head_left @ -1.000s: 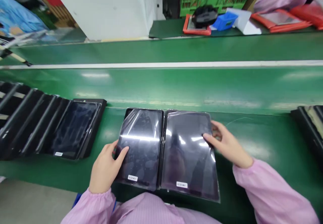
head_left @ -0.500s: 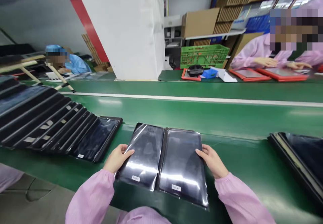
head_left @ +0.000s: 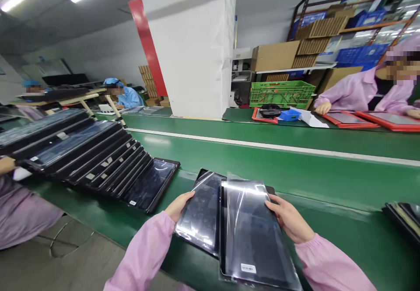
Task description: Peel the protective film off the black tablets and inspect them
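Observation:
Two dark, glossy tablets in clear film are in front of me at the green bench. My left hand (head_left: 180, 205) grips the outer edge of the left tablet (head_left: 203, 212), thumb on top. My right hand (head_left: 288, 215) holds the right tablet (head_left: 254, 234) by its upper right edge, fingers partly hidden beneath. That right tablet is tilted and overlaps the inner edge of the left one; a dark corner shows beneath it. A small white label sits near its lower end.
A long overlapping row of dark tablets (head_left: 108, 151) lies at left on the green bench (head_left: 328, 173). More dark items (head_left: 405, 219) lie at far right. Across the bench are a green crate (head_left: 282, 94), red-edged tablets (head_left: 351, 119) and co-workers.
The right tablet has been raised and shifted over the left one's inner edge, with my right hand still on it. The view has turned left and tilted up.

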A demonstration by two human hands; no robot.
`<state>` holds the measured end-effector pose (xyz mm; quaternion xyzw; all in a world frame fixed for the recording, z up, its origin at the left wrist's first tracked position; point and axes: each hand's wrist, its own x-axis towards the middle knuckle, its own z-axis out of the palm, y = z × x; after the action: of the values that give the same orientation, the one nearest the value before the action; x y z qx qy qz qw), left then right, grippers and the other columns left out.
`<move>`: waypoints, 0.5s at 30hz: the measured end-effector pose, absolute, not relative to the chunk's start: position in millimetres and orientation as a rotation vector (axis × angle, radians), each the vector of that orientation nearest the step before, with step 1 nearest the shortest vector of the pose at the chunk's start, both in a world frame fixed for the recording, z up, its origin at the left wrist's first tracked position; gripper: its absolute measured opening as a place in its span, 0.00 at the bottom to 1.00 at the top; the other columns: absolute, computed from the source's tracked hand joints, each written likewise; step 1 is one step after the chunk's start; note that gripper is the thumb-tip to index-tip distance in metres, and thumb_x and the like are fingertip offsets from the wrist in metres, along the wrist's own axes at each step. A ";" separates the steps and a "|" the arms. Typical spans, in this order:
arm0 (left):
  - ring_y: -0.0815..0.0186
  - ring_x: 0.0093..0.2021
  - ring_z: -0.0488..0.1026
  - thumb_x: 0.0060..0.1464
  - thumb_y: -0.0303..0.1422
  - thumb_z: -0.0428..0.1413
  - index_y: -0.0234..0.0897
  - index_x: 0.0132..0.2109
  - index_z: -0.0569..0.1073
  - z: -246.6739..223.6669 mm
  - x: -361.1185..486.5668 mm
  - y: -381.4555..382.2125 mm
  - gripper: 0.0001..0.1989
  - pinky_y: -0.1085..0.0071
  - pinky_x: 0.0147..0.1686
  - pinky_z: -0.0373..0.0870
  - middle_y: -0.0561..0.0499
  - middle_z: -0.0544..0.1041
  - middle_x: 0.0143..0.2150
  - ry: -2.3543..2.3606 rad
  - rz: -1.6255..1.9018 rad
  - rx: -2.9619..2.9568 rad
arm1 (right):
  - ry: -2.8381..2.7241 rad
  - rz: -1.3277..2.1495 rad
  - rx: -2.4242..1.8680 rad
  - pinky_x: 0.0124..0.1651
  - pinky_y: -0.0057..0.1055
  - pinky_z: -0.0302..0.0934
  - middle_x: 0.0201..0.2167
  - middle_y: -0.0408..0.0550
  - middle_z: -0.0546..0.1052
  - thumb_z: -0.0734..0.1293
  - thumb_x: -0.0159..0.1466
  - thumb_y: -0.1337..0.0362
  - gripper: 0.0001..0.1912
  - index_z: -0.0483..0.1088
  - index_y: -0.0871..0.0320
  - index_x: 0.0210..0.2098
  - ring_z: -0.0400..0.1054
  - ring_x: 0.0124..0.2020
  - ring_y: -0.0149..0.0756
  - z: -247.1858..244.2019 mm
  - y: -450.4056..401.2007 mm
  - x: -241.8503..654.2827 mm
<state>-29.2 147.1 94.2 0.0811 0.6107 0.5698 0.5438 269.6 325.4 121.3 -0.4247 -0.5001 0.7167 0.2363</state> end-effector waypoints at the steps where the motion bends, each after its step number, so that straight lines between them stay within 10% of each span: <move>1: 0.63 0.31 0.79 0.57 0.37 0.59 0.31 0.40 0.78 93.9 -30.0 147.8 0.12 0.71 0.34 0.74 0.43 0.82 0.32 1.433 1.339 0.198 | -1.354 1.944 -1.163 0.29 0.32 0.73 0.33 0.52 0.83 0.76 0.52 0.61 0.17 0.74 0.56 0.40 0.79 0.31 0.43 115.9 320.7 261.2; 8: 0.59 0.35 0.82 0.57 0.40 0.61 0.34 0.49 0.76 95.9 -27.2 146.5 0.17 0.66 0.37 0.77 0.43 0.83 0.38 1.260 1.297 0.156 | -1.246 1.709 -1.147 0.23 0.30 0.70 0.24 0.47 0.81 0.75 0.52 0.62 0.19 0.72 0.58 0.42 0.77 0.24 0.40 91.8 295.0 203.7; 15: 0.58 0.40 0.81 0.42 0.39 0.70 0.33 0.47 0.76 114.2 -22.0 140.5 0.25 0.67 0.41 0.76 0.42 0.83 0.44 1.327 1.380 0.489 | -1.210 1.370 -1.078 0.56 0.47 0.70 0.43 0.55 0.82 0.74 0.52 0.56 0.19 0.74 0.57 0.42 0.76 0.48 0.48 82.2 269.9 143.0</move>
<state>-22.0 140.5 114.2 0.2068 0.5605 0.5833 0.5503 143.0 269.9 82.2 -0.4435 -0.4977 0.5634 0.4881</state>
